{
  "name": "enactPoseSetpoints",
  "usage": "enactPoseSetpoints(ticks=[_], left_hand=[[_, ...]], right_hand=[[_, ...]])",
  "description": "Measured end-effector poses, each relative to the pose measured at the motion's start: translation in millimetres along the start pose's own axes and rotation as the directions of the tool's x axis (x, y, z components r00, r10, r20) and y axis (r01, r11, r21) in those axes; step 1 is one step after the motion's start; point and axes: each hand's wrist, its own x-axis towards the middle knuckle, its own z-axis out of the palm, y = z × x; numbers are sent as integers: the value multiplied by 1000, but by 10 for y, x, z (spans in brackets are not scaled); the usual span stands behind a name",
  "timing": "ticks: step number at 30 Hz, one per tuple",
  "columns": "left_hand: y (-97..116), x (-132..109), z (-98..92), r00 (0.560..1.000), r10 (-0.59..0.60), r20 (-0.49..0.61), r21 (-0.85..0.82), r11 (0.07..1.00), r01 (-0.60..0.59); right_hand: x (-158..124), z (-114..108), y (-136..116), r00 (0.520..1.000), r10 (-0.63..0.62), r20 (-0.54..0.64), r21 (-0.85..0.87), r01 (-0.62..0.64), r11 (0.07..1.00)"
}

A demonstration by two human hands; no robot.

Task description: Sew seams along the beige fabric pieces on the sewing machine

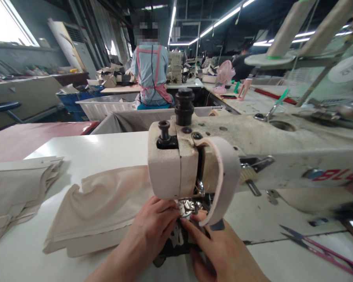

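Note:
A white industrial sewing machine (173,160) stands in front of me, its presser foot (190,207) low over the table. My left hand (151,225) is closed at the left of the foot, fingers bent together on the edge of a beige fabric piece (106,196). That piece spreads flat to the left, slightly wrinkled. From the right, my right hand (223,250) reaches to the foot with curled fingers, thumb and index close to the metal. What those fingertips pinch is hidden by the hand and the curved pale guard (228,180).
Stacked beige fabric pieces (14,192) lie at the left. Purple-handled scissors (326,250) rest on the right of the table. Behind the machine are a grey-lined bin (135,121), a seated person (153,74) and a pink fan (225,74). Thread cones (291,27) stand upper right.

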Motion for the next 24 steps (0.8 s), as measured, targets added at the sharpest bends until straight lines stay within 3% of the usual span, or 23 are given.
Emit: enactPoseSetpoints(ticks=[9,16,24], left_hand=[[-26,-7,0,998,55,-29,15,998,-55],[-14,14,-14,993,96,-67,50,994,-93],[-29,44,1,995,87,-47,-29,996,-88]], right_hand=[[40,-56,-36,993,91,70,12,-92,996],[48,-87,-63,993,91,77,-8,-90,996],[114,-157,-43,998,60,30,-45,-58,997]])
